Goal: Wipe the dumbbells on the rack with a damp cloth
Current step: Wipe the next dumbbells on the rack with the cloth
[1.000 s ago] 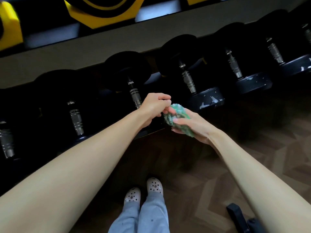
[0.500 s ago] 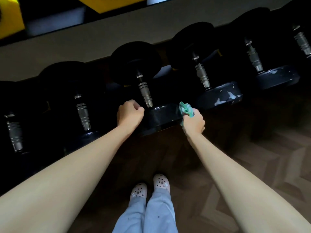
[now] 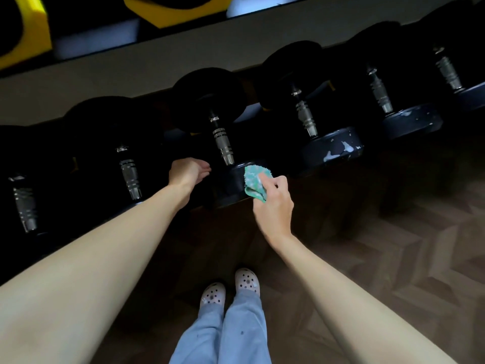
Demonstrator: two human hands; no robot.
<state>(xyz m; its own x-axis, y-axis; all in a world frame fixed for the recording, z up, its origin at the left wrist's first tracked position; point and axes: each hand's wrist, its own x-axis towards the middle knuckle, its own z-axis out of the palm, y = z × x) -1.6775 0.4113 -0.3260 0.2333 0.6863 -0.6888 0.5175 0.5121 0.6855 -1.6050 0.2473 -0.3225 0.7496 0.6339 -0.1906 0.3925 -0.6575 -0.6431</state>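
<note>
Dim light. Herringbone wood floor (image 3: 409, 258) fills lower right. Grey band (image 3: 110, 72) crosses upper frame diagonally; yellow-and-black shapes (image 3: 39, 32) above it, top left.

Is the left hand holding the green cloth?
No, the right hand pinches the green cloth against the near end of a dumbbell, while the left hand holds nothing.

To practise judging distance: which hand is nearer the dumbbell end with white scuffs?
Right. The right hand, gripping the cloth, is below-left of the scuffed end; the left hand is farther left, beyond the neighbouring handle.
</note>
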